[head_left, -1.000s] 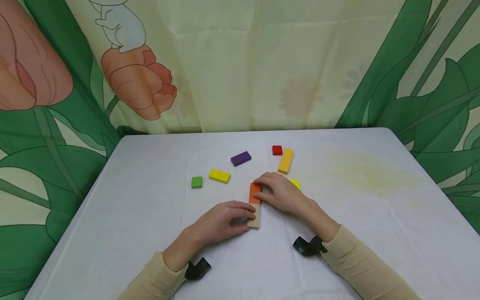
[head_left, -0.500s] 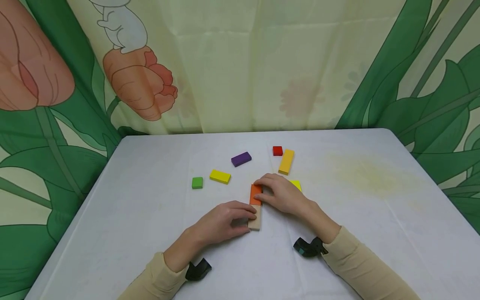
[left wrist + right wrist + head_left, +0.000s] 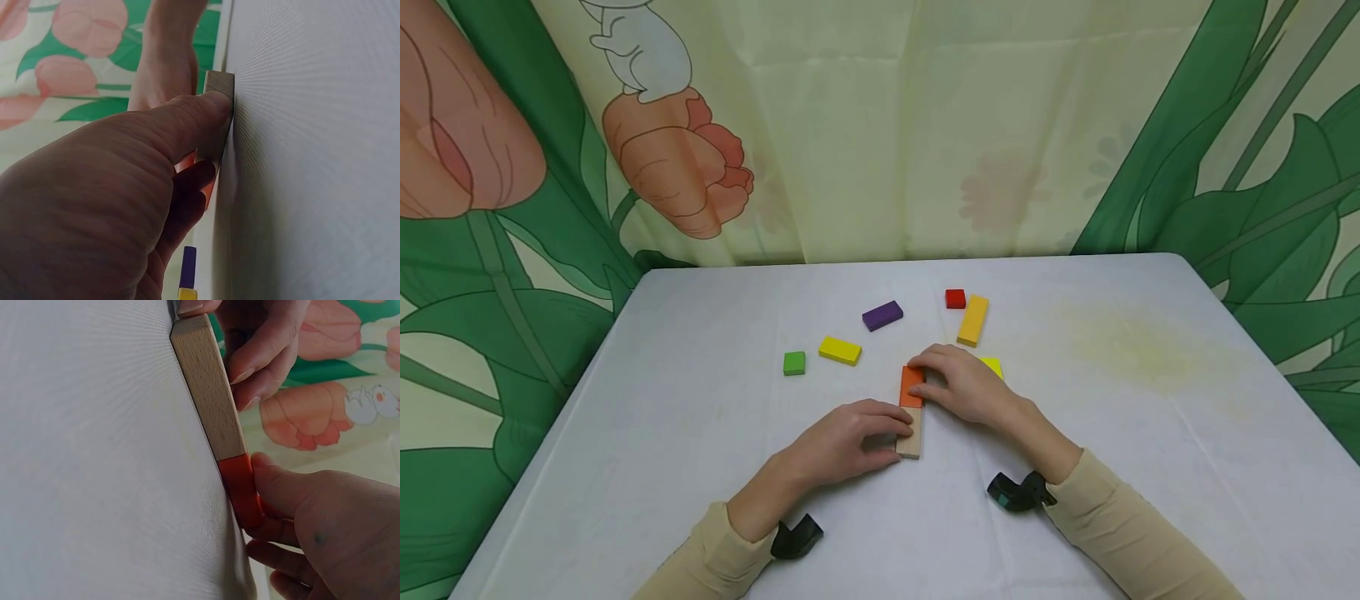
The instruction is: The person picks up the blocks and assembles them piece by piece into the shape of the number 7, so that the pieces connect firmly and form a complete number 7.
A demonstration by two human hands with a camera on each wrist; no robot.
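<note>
A plain wooden block (image 3: 910,446) and an orange block (image 3: 910,383) lie end to end on the white tablecloth, their ends meeting in the right wrist view. My left hand (image 3: 846,442) holds the wooden block, thumb at its near end and fingertips over its top. Beyond it, my right hand (image 3: 966,387) pinches the orange block (image 3: 240,487) between thumb and finger. A bright yellow block (image 3: 992,367) is partly hidden behind the right hand.
Farther back lie a green block (image 3: 794,363), a yellow block (image 3: 840,351), a purple block (image 3: 882,316), a red block (image 3: 955,298) and a dark yellow block (image 3: 973,321). A printed curtain (image 3: 865,150) hangs behind the table (image 3: 1112,450).
</note>
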